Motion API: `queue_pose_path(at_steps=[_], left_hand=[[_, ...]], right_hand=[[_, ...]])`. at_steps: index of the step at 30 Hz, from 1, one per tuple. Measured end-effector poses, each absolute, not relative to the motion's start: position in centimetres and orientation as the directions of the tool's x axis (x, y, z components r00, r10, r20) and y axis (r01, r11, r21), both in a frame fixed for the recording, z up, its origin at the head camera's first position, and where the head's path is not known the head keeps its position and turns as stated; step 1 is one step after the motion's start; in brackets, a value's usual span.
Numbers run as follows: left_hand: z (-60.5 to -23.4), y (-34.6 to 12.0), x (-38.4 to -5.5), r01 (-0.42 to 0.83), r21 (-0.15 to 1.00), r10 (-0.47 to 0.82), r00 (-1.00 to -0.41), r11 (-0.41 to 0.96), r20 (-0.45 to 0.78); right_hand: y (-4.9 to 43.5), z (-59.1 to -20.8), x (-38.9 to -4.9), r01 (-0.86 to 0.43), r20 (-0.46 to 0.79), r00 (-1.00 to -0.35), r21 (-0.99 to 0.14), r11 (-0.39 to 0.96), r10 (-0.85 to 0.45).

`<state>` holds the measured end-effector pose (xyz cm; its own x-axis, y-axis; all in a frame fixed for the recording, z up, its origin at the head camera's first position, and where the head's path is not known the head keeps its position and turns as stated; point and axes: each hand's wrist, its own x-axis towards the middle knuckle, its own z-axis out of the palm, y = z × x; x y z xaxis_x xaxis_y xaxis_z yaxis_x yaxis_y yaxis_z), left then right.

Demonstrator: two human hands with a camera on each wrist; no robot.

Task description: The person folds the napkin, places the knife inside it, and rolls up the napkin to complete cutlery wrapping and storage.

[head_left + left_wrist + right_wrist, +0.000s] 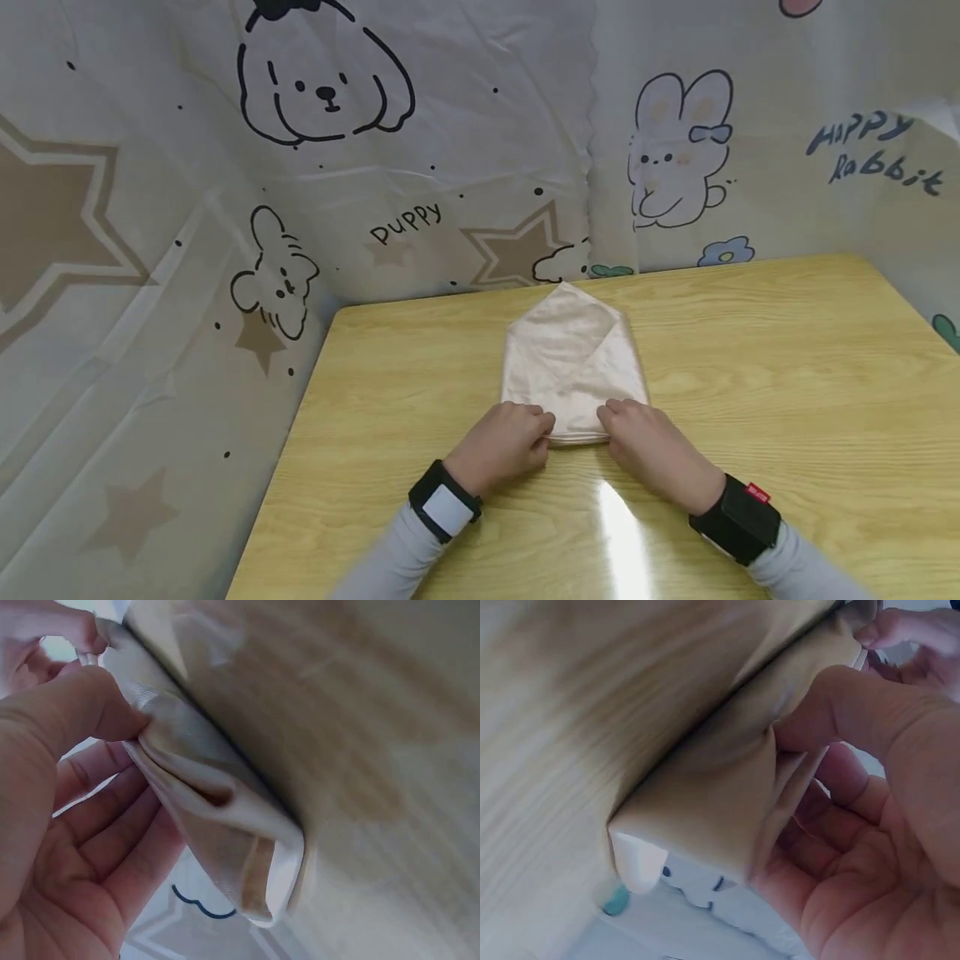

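Observation:
A folded piece of pale pink, satiny cloth [573, 358] lies on the table, its far end coming to a point and its near edge straight. My left hand [506, 437] pinches the near edge on the left side. Opposite it, my right hand [652, 446] pinches the same edge on the right, with a short stretch of cloth between them. In the left wrist view, thumb and fingers grip the layered cloth [217, 795], which bends into a loose fold. The right wrist view has the cloth [705, 802] held between thumb and fingers, its layers parting near the fingertips.
The light wood-grain table [787, 375] extends around the cloth, with a bright reflection near its front. A pale curtain [487, 125] printed with cartoon animals and stars hangs behind it and along the left. Black bands [738, 518] are strapped to both wrists.

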<state>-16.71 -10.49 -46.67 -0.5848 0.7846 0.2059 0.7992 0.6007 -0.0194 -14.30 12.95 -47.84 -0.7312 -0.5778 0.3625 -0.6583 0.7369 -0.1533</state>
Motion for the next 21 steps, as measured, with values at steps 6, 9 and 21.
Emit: queue_pose_path(at_steps=[6,9,21], left_hand=[[-46.4,-11.0,-18.6,0.756,0.15,0.753,-0.653,0.638,0.086],[-46.4,-11.2,-19.4,0.734,0.172,0.736,-0.674,0.657,0.06],[-47.1,-9.8,-20.4,0.729,0.045,0.713,-0.678,0.683,0.177]], right_hand=[[13.6,-48.0,-16.3,-0.635,0.315,-0.771,-0.313,0.706,-0.553],[13.6,-48.1,-16.8,-0.641,0.33,-0.766,-0.319,0.698,-0.552],[11.7,-46.7,-13.4,-0.558,0.421,-0.763,-0.046,0.829,-0.49]])
